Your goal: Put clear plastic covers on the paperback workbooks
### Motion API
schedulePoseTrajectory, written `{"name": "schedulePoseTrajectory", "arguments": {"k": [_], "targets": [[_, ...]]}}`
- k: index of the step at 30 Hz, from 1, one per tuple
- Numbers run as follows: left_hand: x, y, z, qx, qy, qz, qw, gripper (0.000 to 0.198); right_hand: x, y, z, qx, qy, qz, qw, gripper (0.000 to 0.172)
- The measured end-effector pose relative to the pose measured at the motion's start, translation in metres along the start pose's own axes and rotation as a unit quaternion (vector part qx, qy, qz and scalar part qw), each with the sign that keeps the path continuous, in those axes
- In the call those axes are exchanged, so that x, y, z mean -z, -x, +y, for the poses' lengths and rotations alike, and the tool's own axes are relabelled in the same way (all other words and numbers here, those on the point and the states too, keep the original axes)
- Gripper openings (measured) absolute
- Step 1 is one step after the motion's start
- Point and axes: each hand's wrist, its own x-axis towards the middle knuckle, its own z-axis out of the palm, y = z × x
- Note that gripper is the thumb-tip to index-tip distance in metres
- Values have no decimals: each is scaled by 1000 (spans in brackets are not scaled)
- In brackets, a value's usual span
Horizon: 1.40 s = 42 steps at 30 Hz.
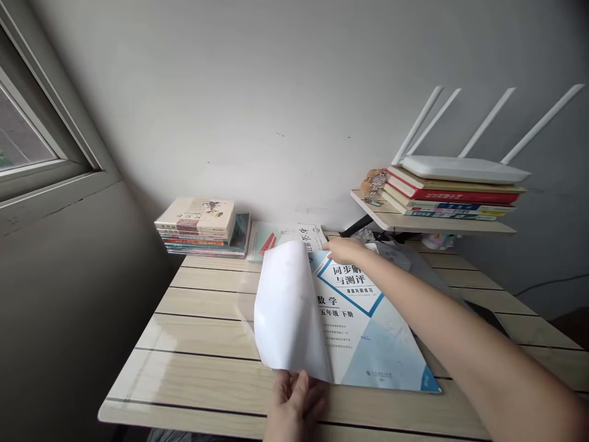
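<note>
A maths workbook (391, 344) with a white and blue cover lies flat on the table. Over its left part curls a blank white sheet (288, 307), bent upward along its length. A clear plastic film (247, 310) shows beyond the sheet's left edge. My left hand (294, 402) is at the sheet's lower edge, thumb and curled fingers closed on it. Reaching across the cover, my right hand (345, 250) has its fingertips pressed together at the workbook's top edge, beside the sheet's upper end. My right forearm hides part of the cover.
A stack of books (197, 224) stands at the back left, beside flat booklets (263, 239) by the wall. At the right, a small raised shelf (442, 224) bears books (460, 196) and a white router (464, 167) with upright antennas. A dark flat object (488, 318) lies beyond my right forearm.
</note>
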Motion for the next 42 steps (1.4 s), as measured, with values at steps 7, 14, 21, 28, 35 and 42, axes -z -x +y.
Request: {"name": "schedulePoseTrajectory", "arguments": {"k": [7,14,21,28,35,42], "targets": [[5,5,30,-62,-23,-34,997,61,-2,-15,1,37,2,27,999,20],[24,25,59,-223,-57,-48,972,79,-20,2,0,89,0,60,994,20],[40,36,112,-206,-65,-66,974,66,-20,14,-16,136,12,76,988,26],[57,18,141,-124,-196,94,968,81,-21,26,-69,173,-134,186,958,36],[18,-55,225,-131,-222,-91,962,49,-19,18,-124,194,-149,151,958,29],[-10,-106,242,-194,-273,-103,937,47,-17,4,-118,167,-241,188,937,12]]}}
